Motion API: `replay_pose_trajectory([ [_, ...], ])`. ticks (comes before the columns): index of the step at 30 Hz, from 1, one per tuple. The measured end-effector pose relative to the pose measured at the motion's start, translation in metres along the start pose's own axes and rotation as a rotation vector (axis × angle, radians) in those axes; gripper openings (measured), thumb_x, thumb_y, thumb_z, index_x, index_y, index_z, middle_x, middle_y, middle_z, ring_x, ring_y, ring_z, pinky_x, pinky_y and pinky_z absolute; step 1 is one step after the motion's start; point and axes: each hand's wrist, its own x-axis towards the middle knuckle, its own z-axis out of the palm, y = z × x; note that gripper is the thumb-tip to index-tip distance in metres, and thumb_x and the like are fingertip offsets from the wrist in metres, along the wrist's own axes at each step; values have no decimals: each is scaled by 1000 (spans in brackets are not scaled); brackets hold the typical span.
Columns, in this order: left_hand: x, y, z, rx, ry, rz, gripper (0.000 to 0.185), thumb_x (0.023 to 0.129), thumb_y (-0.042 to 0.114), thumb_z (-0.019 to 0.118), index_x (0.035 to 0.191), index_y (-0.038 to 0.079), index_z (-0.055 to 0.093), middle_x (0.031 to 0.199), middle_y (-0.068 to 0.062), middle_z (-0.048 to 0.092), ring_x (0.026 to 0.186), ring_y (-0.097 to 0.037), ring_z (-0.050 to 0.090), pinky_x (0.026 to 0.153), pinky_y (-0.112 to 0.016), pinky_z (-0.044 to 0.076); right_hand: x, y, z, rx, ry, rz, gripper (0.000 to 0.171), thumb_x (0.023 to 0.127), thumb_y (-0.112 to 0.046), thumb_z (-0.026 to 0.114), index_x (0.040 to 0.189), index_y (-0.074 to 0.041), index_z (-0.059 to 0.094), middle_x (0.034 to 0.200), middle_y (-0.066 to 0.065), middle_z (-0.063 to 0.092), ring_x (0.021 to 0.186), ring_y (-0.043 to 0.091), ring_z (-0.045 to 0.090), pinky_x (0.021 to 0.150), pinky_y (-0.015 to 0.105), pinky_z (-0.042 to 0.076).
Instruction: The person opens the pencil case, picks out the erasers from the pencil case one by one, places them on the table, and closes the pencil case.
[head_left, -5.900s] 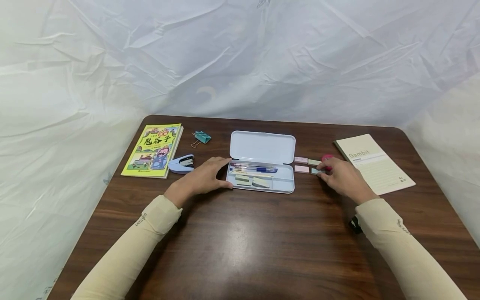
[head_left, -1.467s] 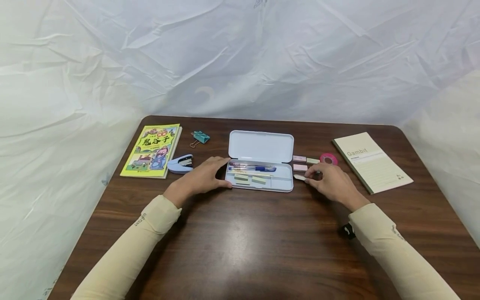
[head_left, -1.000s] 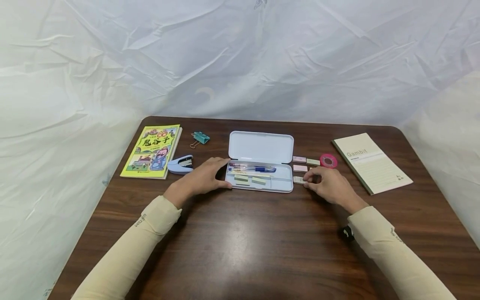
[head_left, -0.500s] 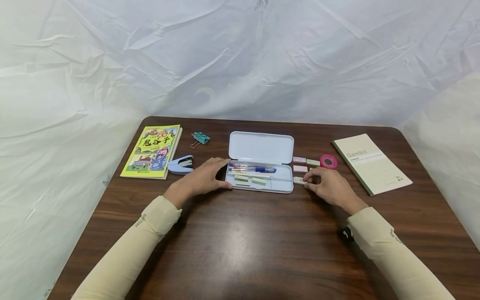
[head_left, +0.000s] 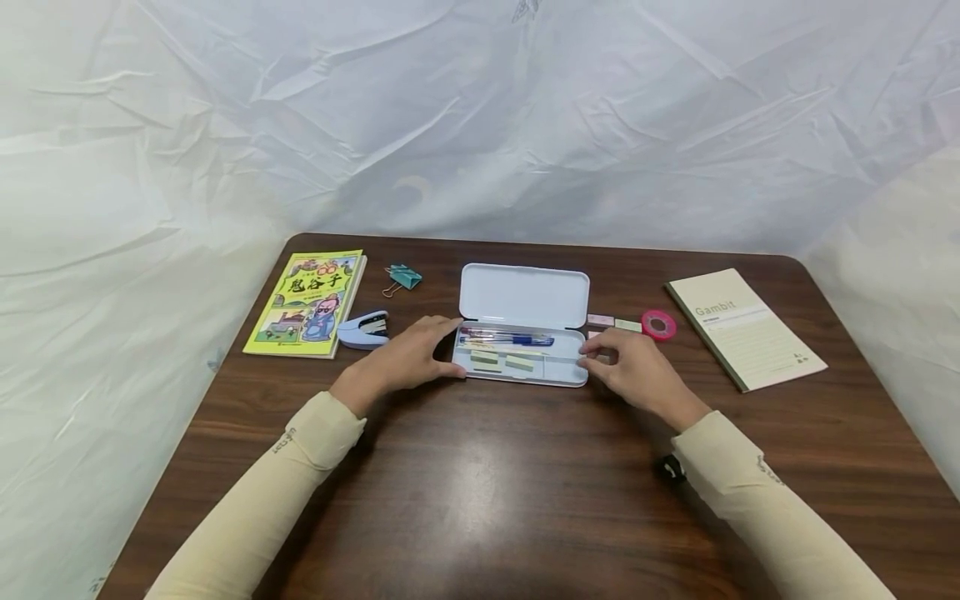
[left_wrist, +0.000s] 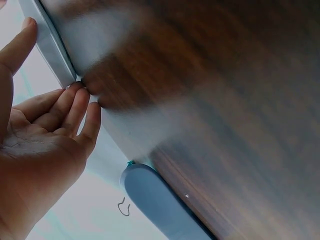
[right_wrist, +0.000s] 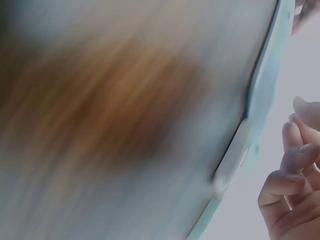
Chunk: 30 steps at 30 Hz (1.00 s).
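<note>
An open white pencil case (head_left: 564, 369) lies mid-table, lid (head_left: 523, 296) tipped back, with pens (head_left: 506, 338) and two small pads (head_left: 501, 359) inside. My left hand (head_left: 448, 347) rests with straight fingers against the case's left end; the left wrist view shows those fingers (left_wrist: 75, 107) touching the case edge (left_wrist: 50, 42). My right hand (head_left: 588, 357) is at the case's right end, fingers curled as if pinching a small pale pad that is mostly hidden. The right wrist view is blurred, showing curled fingers (right_wrist: 295, 165) beside the case edge (right_wrist: 260, 100).
A pink pad (head_left: 600, 319), a green pad (head_left: 628, 325) and a pink tape roll (head_left: 657, 324) lie right of the case, then a notebook (head_left: 745, 327). To the left are a blue stapler (head_left: 363, 328), a yellow book (head_left: 309, 302) and a teal binder clip (head_left: 405, 276).
My right hand picked up a small pale pad from beside the tape roll and has carried it left to the case's right end. The left hand has stayed put.
</note>
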Motion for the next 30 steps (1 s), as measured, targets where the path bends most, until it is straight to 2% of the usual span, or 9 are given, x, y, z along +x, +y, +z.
replay_pose_trajectory([
  [4,7,-15,8,7,22,31,98,103,53,86,177,8,42,177,-18,51,168,-39,45,137,-61,41,8,-20,11,-32,-15,-42,16,101,-13,89,116,-10,90,106,8,85,79,15,60,66,28,49],
  [6,12,-23,12,17,31,39,99,102,57,86,177,10,43,176,-16,53,167,-36,47,136,-59,42,12,-29,16,-49,-26,-46,16,102,-14,88,117,-12,91,110,8,86,83,16,66,70,32,55],
  [9,11,-23,12,13,28,37,99,102,57,86,177,10,43,176,-16,53,167,-36,46,137,-59,42,17,-40,24,-73,-35,-48,15,103,-16,86,116,-15,92,117,9,88,94,22,77,82,45,66],
  [12,6,-11,6,9,15,23,98,102,51,87,177,7,42,177,-20,51,168,-40,45,137,-61,41,22,-48,31,-94,-42,-40,14,104,-19,86,116,-17,92,121,8,89,106,26,82,90,52,68],
  [14,2,-4,3,2,9,10,97,103,47,87,177,6,41,177,-20,50,169,-40,44,138,-61,40,25,-52,35,-106,-51,-29,15,104,-21,86,117,-18,92,124,8,88,107,25,82,86,50,67],
  [16,-1,4,-1,4,-3,-5,95,104,43,87,178,5,40,179,-22,48,170,-40,42,139,-60,38,26,-54,38,-118,-60,-25,16,104,-21,87,118,-18,92,125,8,88,100,22,79,78,43,64],
  [21,-3,9,-2,17,-7,-19,94,105,44,85,179,7,39,180,-20,47,171,-38,41,140,-58,38,28,-55,43,-132,-56,-48,16,102,-19,88,118,-16,92,122,8,88,83,17,68,65,32,53],
  [26,-1,7,-2,7,-8,-19,95,105,43,86,178,6,39,179,-20,48,171,-39,41,140,-59,38,30,-56,45,-138,-62,-42,17,103,-19,87,119,-15,92,128,10,86,92,21,75,72,38,61],
  [30,6,-8,5,-5,2,-9,97,103,49,87,178,8,41,179,-18,49,170,-38,42,139,-59,39,32,-57,48,-131,-67,-40,16,104,-19,86,118,-14,91,126,10,86,89,19,72,68,34,58],
])
